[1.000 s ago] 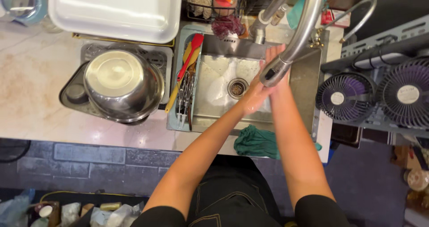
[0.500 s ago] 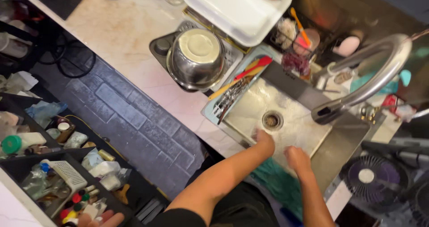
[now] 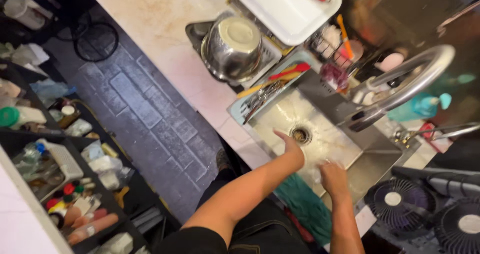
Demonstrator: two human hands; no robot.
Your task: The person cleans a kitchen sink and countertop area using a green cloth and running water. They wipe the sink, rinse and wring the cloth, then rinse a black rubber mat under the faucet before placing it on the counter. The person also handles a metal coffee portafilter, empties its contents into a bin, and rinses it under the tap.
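In the head view both hands are down in the steel sink [image 3: 280, 115], under the curved chrome tap [image 3: 400, 86]. The left hand [image 3: 290, 145] hangs loosely open with the thumb apart, just beside the round drain [image 3: 300, 134], and has hold of nothing. The right hand [image 3: 333, 176] lies lower right over the wet sink floor, knuckles up; motion blur hides whether its fingers grip anything. Left of the basin a tray of cutlery [image 3: 260, 95] sits on the rim, with an upturned steel bowl [image 3: 235, 46] and a white tub [image 3: 282, 6] farther along the bench [image 3: 155, 24]. A green cloth [image 3: 305, 206] hangs at the near edge.
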